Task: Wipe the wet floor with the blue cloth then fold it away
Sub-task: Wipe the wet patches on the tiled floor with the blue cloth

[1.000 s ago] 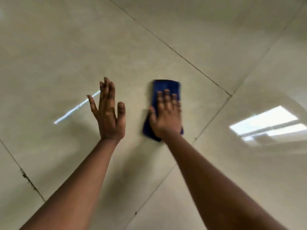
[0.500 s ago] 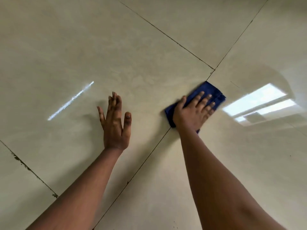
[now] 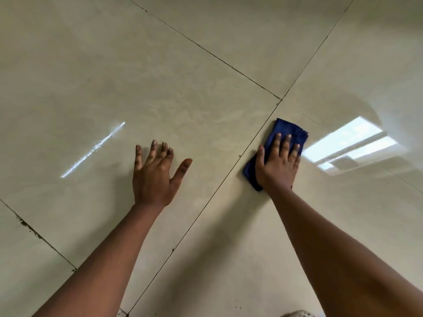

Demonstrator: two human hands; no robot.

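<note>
Just right of the grout line (image 3: 231, 172), the folded blue cloth (image 3: 290, 131) lies pinned flat under your right hand (image 3: 278, 165), fingers spread, pressing rather than gripping. Its long axis runs away from you, tilted rightward. Your left hand (image 3: 155, 175) rests open and empty on the glossy tile floor (image 3: 183, 88), well apart.

Right hand (image 3: 277, 168) flat on blue cloth (image 3: 289, 131)

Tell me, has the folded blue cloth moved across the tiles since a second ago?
Yes. The folded blue cloth crossed the diagonal grout line to its right side.
</note>
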